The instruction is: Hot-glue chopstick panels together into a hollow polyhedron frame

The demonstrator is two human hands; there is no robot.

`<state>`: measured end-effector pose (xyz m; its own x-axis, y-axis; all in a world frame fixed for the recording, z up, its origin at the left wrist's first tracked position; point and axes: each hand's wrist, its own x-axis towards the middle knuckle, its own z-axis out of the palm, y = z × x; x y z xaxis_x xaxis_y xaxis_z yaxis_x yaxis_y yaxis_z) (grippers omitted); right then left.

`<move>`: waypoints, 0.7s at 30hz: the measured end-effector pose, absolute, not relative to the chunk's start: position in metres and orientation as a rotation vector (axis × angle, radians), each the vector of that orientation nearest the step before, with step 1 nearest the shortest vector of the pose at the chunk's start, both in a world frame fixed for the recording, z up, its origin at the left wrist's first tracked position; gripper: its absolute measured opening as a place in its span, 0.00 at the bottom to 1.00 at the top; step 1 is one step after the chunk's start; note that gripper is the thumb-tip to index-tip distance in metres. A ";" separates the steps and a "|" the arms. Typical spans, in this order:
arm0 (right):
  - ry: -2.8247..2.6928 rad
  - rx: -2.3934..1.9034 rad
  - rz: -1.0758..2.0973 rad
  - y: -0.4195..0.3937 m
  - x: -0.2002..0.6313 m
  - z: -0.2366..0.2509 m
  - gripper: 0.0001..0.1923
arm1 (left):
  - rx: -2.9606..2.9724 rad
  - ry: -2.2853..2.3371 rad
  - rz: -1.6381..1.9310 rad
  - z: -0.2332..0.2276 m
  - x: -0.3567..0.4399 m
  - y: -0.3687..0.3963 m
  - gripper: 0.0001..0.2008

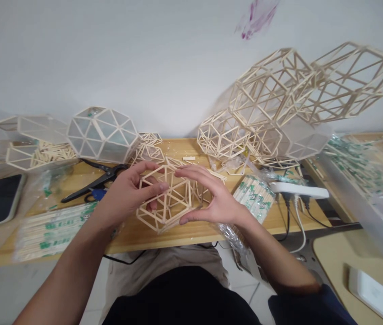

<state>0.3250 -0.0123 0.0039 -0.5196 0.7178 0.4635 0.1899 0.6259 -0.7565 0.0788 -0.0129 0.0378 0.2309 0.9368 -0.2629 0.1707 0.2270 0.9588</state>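
Observation:
Above the table's front edge I hold a ball-like lattice frame (pixel 167 198) of thin wooden sticks joined in triangles. My left hand (pixel 137 189) grips its left side, the thumb across a stick and some fingers reaching inside. Around the right side curves my right hand (pixel 208 194), its fingers along the top and the thumb lower down by the frame. Behind the right hand, part of the lattice is hidden. Just left of my left hand lie black-handled cutters (pixel 98 180).
Stick lattices (pixel 269 90) lean against the wall at the right. Panelled polyhedra (pixel 103 133) stand at the back left. Wrapped chopsticks (pixel 56 230) and a phone (pixel 0 201) lie left. A chopstick pack (pixel 254 196) and a power strip (pixel 299 190) with cables lie right.

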 end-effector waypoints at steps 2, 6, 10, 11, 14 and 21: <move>-2.035 -0.715 0.837 -0.012 0.325 0.003 0.48 | 1.218 1.225 0.785 0.037 0.080 -0.016 0.26; -2.025 -0.731 0.841 -0.013 0.326 0.002 0.48 | 1.127 1.223 0.832 0.033 0.082 -0.030 0.28; -2.015 -0.731 0.838 -0.014 0.327 0.002 0.49 | 1.000 1.281 0.862 0.029 0.087 -0.054 0.36; -2.017 -0.738 0.836 -0.014 0.327 0.002 0.49 | 0.990 1.300 0.874 0.028 0.090 -0.061 0.36; -2.022 -0.750 0.829 -0.015 0.327 0.002 0.49 | 0.971 1.347 0.958 0.025 0.094 -0.073 0.34; -2.027 -0.701 0.825 -0.014 0.324 0.003 0.48 | 1.067 1.345 1.005 0.031 0.082 -0.050 0.23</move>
<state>0.3238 -0.0141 0.0033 -0.5100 0.7160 0.4767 0.1797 0.6306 -0.7550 0.0824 -0.0503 0.0306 -0.0019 0.9716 -0.2366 0.0479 0.2364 0.9705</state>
